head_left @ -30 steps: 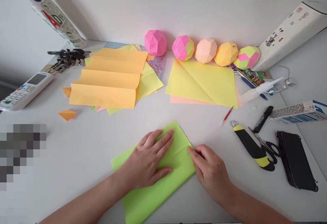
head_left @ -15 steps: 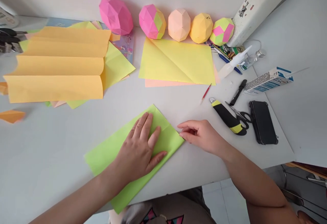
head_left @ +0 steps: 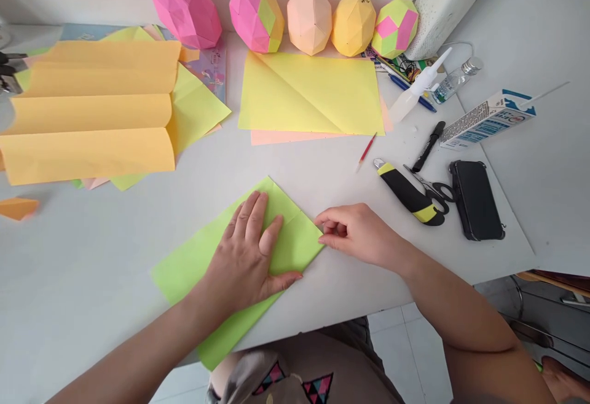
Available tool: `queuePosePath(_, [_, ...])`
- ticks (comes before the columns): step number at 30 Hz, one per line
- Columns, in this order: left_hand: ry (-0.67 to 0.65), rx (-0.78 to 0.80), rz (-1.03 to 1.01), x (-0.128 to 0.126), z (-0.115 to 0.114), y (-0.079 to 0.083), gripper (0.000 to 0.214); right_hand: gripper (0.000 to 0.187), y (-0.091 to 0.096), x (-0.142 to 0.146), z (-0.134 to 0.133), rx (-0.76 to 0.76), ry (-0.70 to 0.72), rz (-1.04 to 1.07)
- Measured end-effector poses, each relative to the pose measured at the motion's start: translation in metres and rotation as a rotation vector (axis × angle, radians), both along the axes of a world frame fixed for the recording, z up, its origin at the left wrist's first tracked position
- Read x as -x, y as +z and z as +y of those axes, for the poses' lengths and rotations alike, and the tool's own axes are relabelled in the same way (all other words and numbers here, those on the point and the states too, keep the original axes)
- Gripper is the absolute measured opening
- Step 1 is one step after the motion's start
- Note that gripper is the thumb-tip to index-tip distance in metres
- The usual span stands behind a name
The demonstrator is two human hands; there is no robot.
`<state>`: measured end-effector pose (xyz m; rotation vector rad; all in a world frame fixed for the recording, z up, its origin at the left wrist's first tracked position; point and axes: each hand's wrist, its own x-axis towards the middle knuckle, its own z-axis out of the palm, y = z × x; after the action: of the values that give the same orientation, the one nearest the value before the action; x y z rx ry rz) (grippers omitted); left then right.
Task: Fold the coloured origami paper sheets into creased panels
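Observation:
A folded sheet of light green paper (head_left: 295,250) lies slantwise on the table, its lower end reaching past the front edge. My left hand (head_left: 244,256) rests flat on it, fingers stretched out and thumb spread along the near folded edge. At the paper's right corner is my right hand (head_left: 354,232), fingers curled, with thumb and index fingertip at the corner and edge. Part of the paper is hidden under my left hand and forearm.
Behind lie yellow paper (head_left: 308,96) and pleated orange paper (head_left: 92,112). Several paper polyhedra, one of them pink (head_left: 187,10), line the wall. To the right are a cutter (head_left: 410,195), scissors (head_left: 436,195), a marker (head_left: 428,146), a phone (head_left: 477,201), a drink carton (head_left: 488,118) and a glue bottle (head_left: 417,93).
The camera view has shifted, so most things sit a little higher in the picture. Both hands keep nearly the same places on the green paper.

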<state>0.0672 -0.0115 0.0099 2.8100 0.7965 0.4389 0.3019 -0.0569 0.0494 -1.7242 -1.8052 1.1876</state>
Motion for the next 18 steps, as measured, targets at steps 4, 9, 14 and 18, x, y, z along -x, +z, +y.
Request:
queuePosePath(4, [-0.053, -0.008, 0.083, 0.000, 0.001, 0.005, 0.074, 0.013, 0.002, 0.002, 0.001, -0.011, -0.003, -0.038])
queuePosePath(9, [-0.074, 0.015, 0.205, -0.003, 0.003, 0.009, 0.076, 0.007, 0.002, 0.005, -0.002, -0.098, 0.035, -0.099])
queuePosePath(14, [-0.052, 0.028, 0.184, -0.005, 0.003, 0.010, 0.076, 0.015, -0.003, 0.006, -0.009, -0.216, 0.057, -0.159])
queuePosePath(18, [-0.048, 0.036, 0.202, -0.005, 0.003, 0.010, 0.079, 0.019, -0.007, 0.008, -0.013, -0.279, 0.064, -0.194])
